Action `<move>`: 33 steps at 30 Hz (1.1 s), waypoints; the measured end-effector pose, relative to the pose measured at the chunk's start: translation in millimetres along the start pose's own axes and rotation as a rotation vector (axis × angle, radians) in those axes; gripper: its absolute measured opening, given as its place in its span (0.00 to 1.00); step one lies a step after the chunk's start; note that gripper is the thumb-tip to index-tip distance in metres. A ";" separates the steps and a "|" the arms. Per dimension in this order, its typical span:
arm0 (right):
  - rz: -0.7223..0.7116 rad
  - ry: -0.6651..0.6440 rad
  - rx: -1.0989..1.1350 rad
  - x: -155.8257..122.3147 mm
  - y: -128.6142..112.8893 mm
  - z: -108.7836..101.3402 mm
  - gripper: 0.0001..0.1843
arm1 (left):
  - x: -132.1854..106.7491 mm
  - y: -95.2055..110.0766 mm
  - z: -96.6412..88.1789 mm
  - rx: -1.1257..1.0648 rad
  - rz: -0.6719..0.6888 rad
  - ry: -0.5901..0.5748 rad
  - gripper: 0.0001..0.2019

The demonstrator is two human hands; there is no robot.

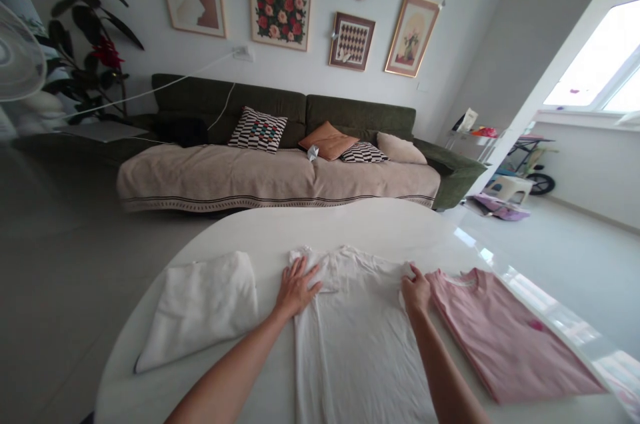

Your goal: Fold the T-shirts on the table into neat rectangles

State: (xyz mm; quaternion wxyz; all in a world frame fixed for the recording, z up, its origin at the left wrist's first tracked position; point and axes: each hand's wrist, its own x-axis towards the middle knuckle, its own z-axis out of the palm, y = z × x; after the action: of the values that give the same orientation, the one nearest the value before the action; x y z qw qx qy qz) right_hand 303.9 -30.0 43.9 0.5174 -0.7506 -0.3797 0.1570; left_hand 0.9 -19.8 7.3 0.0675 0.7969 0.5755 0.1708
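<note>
- While the white T-shirt (360,337) lies flat mid-table, the left hand (296,289) presses its shoulder, fingers spread.
- Right hand (416,292) pinches the opposite shoulder edge.
- Best to smooth wrinkles outward, keeping clear of the pink shirt (500,334) and the folded white cloth (200,311).

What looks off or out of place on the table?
Nothing stands out. The white shirt lies flat under the left hand and right hand, with a folded white garment and a pink shirt neatly beside it. No spills or damage.
</note>
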 end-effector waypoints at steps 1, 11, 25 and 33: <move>-0.056 -0.022 -0.080 -6.3 -9.0 3.6 0.17 | -0.1 -0.1 0.5 -0.001 0.002 0.003 0.26; -0.539 -0.546 -0.418 -124.3 -46.2 92.2 0.34 | -0.7 -1.3 4.0 -0.004 0.025 0.061 0.24; -0.681 -0.595 -0.551 -159.9 29.7 -38.1 0.26 | 2.2 -2.6 8.8 -0.039 0.049 0.124 0.22; -0.615 -0.416 -0.492 -185.7 75.2 -114.8 0.25 | 4.8 -5.2 4.8 -0.142 -0.018 0.172 0.23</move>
State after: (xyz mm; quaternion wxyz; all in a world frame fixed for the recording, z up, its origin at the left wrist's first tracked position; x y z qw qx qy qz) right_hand 283.7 -254.8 -5.0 0.2587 -0.6558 -0.7076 0.0485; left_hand -0.7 -13.2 2.2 0.0758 0.7672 0.5729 0.2782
